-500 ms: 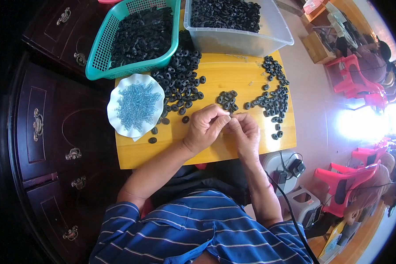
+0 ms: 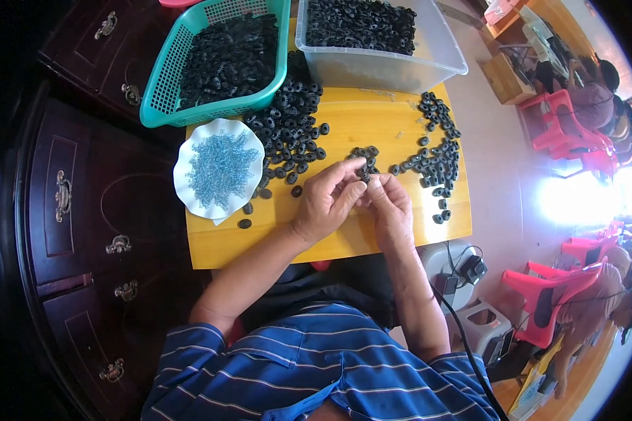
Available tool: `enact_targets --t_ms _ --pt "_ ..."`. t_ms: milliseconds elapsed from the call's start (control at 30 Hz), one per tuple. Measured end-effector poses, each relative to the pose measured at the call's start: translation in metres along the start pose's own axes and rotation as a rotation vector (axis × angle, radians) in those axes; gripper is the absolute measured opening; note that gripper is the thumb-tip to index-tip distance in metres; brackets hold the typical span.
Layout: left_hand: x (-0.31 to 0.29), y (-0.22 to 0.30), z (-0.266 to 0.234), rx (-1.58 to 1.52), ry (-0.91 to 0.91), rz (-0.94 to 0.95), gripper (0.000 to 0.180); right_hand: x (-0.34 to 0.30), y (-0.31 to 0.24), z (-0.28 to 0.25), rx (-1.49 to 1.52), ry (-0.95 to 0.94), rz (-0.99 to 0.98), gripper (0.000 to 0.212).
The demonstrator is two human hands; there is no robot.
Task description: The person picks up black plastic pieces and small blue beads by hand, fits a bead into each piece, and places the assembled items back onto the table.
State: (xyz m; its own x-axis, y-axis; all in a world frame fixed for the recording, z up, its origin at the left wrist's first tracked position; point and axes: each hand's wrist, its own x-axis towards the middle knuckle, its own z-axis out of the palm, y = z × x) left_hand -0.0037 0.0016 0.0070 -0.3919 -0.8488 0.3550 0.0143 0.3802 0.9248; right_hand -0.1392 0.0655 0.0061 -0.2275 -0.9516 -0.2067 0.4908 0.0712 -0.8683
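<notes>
Over the front middle of the yellow table, my left hand point(image 2: 330, 200) and my right hand point(image 2: 390, 209) meet at the fingertips. A small black oval part point(image 2: 364, 174) is pinched between them; the fingers cover some of it. Right beyond the fingertips sits a small cluster of black parts point(image 2: 372, 151). To the left a white scalloped plate point(image 2: 185, 184) holds many tiny clear-blue pieces point(image 2: 221, 168). Between plate and hands spreads a loose pile of black oval parts point(image 2: 288, 126). Another scatter of black parts point(image 2: 442, 158) lies along the table's right side.
A green basket point(image 2: 154, 105) and a clear plastic bin point(image 2: 386, 67), both full of black parts, stand at the back. Dark wooden drawers point(image 2: 95, 203) rise at the left. Pink chairs point(image 2: 555, 295), a grey stool point(image 2: 481, 326) and other people point(image 2: 597, 295) are to the right.
My left fingers have opened out slightly, so the black part between my fingertips now shows. Both hands stay in the same spot. A person at right has lowered an arm.
</notes>
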Motion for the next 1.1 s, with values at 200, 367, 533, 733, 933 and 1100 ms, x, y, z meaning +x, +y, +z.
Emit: enact_targets --t_ms 200,367,533,733,933,1100 --pt "0.001 0.007 -0.001 0.158 -0.006 0.114 0.044 0.001 -0.007 0.009 0.075 0.084 0.066 0.016" --pt "0.003 -0.001 0.001 0.357 0.031 0.292 0.042 -0.002 -0.001 0.004 0.072 -0.002 0.073 0.017" --pt "0.002 0.0 -0.002 0.323 0.018 0.22 0.034 -0.002 0.003 0.003 0.162 0.002 0.085 0.019" --pt "0.001 0.002 -0.002 0.288 -0.008 0.184 0.03 -0.004 0.001 0.004 0.168 0.013 0.095 0.024" --pt "0.001 0.0 -0.002 0.234 -0.012 0.194 0.026 -0.003 0.005 0.001 0.157 0.036 0.102 0.023" --pt "0.0 0.002 -0.002 0.235 -0.008 0.213 0.025 -0.005 0.006 0.001 0.176 0.052 0.115 0.022"
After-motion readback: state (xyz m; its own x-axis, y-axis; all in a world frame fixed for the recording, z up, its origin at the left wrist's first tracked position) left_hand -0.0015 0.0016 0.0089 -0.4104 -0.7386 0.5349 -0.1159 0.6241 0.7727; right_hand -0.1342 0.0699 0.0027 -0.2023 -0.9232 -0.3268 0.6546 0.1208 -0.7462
